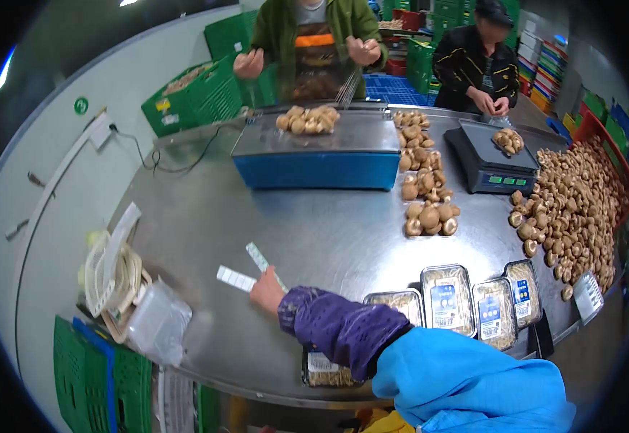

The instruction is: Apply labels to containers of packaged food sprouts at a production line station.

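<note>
My right hand [267,291], in a purple sleeve with a blue cover, reaches left across the steel table. Its fingers are closed at the near ends of two narrow label strips. The white strip [235,278] points left, and the pale green patterned strip [258,257] slants away. Whether both are gripped is hard to see. My left hand is out of view. Several film-covered trays of pale, thin mushrooms [444,299] with blue and white labels lie by my forearm. Another labelled tray [325,368] sits partly under my sleeve.
Brown mushrooms fill trays [430,216] mid-table and a heap [574,209] at right, beside a scale [491,159]. A blue-sided wrapping machine [314,166] stands at the back. A clear plastic container [159,321] is at left. Two people work across the table.
</note>
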The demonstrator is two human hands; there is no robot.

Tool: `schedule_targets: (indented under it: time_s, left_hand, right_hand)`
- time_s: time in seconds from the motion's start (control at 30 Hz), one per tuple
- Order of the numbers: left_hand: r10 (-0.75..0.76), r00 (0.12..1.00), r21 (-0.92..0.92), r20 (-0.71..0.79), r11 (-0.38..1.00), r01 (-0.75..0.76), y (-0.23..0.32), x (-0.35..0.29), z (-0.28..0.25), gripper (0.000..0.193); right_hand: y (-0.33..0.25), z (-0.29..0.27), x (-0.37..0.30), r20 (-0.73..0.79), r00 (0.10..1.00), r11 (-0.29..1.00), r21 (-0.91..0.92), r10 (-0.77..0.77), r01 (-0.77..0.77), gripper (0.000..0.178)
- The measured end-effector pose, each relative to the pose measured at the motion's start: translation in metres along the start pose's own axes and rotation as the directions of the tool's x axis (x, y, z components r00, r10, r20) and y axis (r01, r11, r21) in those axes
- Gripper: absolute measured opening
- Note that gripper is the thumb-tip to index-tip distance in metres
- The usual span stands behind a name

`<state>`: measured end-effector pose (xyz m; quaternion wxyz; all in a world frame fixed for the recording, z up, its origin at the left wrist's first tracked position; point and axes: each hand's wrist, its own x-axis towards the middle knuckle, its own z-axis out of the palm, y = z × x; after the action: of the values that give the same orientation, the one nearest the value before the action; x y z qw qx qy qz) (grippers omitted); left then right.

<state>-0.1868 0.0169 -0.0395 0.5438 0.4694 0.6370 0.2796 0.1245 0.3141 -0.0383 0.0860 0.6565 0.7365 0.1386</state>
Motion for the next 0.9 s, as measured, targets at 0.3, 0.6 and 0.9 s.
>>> schedule_targets:
  time_s: [0.3, 0.6, 0.9]
  left_hand:
    - [0.081, 0.976, 0.002, 0.202, 0.997, -0.083, 0.080, 0.026, 0.017, 0.038]
    - [0.095, 0.984, -0.054, 0.150, 0.995, -0.088, 0.073, -0.005, -0.005, 0.037]
    - [0.063, 0.998, -0.165, 0.025, 0.985, -0.058, 0.065, -0.024, -0.016, 0.039]
  right_hand:
    - [-0.006, 0.006, 0.006, 0.038, 0.999, 0.973, 0.227, 0.025, -0.033, 0.017]
    - [-0.010, 0.000, -0.004, 0.039, 0.992, 0.961, 0.246, 0.123, -0.129, 0.019]
    - [-0.017, 0.011, 0.003, 0.027, 0.990, 0.918, 0.374, 0.135, -0.135, 0.018]
